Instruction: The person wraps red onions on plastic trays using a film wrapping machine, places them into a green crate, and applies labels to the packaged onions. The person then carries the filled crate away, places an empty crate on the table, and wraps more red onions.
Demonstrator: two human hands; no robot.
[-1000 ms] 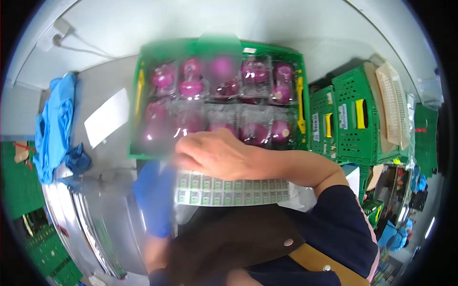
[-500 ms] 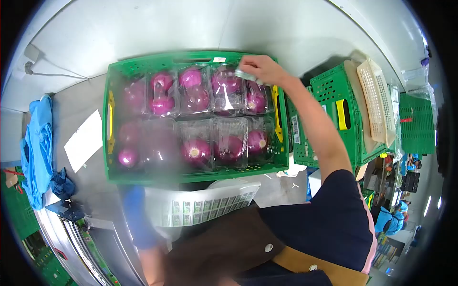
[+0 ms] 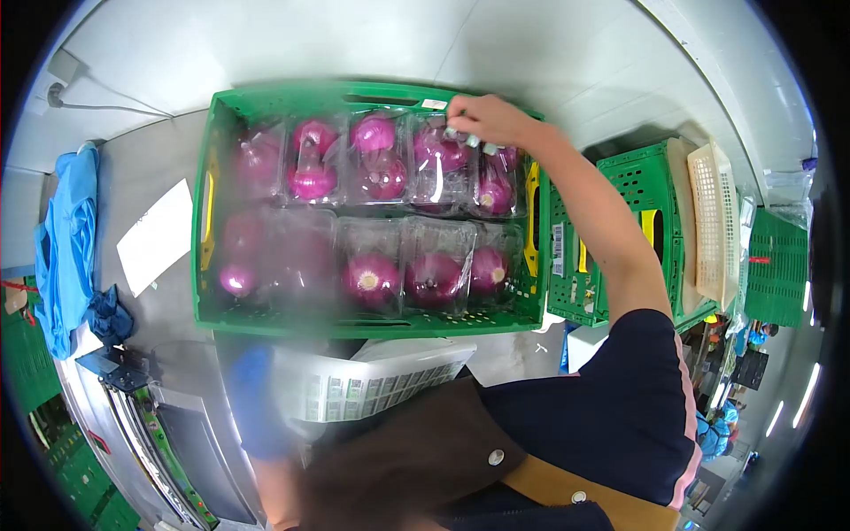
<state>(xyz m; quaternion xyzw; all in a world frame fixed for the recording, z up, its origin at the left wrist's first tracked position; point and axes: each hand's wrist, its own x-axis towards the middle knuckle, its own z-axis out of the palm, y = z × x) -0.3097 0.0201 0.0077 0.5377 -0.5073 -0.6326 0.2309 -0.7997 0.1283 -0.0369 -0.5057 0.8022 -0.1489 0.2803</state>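
My right hand (image 3: 485,121) is over the far right part of a green crate (image 3: 372,331), its fingers curled down onto a clear plastic pack (image 3: 440,181) of purple-red onions. Small pale green-white patches show at the fingertips; I cannot make out what they are. More clear packs, such as one with a single onion (image 3: 370,276), stand in two rows in the crate. Below the crate's near edge is my left hand (image 3: 254,385), in blue and blurred, beside a white sheet of printed labels (image 3: 381,389). Its fingers cannot be made out.
Stacked green crates (image 3: 651,190) with a cream basket (image 3: 714,226) stand on the right. A white paper (image 3: 155,239) lies left of the onion crate, near a hanging blue garment (image 3: 69,248). A pale wall (image 3: 292,49) rises behind. A blurry smear covers the crate's left side.
The view has shifted, so the crate sits slightly higher and further right. My right hand stays at the crate's far right packs, fingers curled lower. The label sheet has tilted slightly.
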